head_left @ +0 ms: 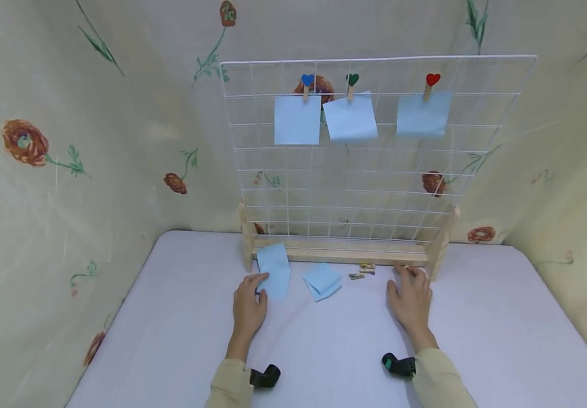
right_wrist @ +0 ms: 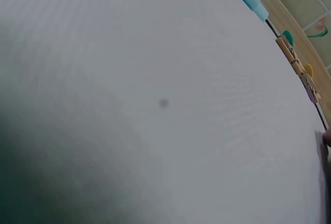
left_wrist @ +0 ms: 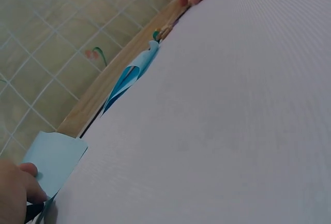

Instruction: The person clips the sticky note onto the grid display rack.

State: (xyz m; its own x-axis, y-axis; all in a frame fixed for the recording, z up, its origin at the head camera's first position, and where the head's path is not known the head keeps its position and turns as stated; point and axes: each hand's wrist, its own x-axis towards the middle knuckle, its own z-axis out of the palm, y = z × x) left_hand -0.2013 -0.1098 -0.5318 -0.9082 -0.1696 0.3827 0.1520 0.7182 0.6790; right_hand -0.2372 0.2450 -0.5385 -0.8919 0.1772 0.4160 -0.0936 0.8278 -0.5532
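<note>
White table [head_left: 324, 340] bears a rack [head_left: 339, 256] holding clipped papers [head_left: 297, 120].

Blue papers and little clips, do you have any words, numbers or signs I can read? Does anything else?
No readable words, labels, brands or numbers.
Hanging blue papers: no writing shows.
Lower blue papers: no writing shows.
Heart clips: no letters show.
Loose clips: too small to tell.
Black wrist devices: too small to tell.

Premises present as an improvised booth, type otherwise undetermined: floral sheeting [head_left: 135, 141] hangs beyond the left, back and right edges of a white-covered bench [head_left: 324, 345].
</note>
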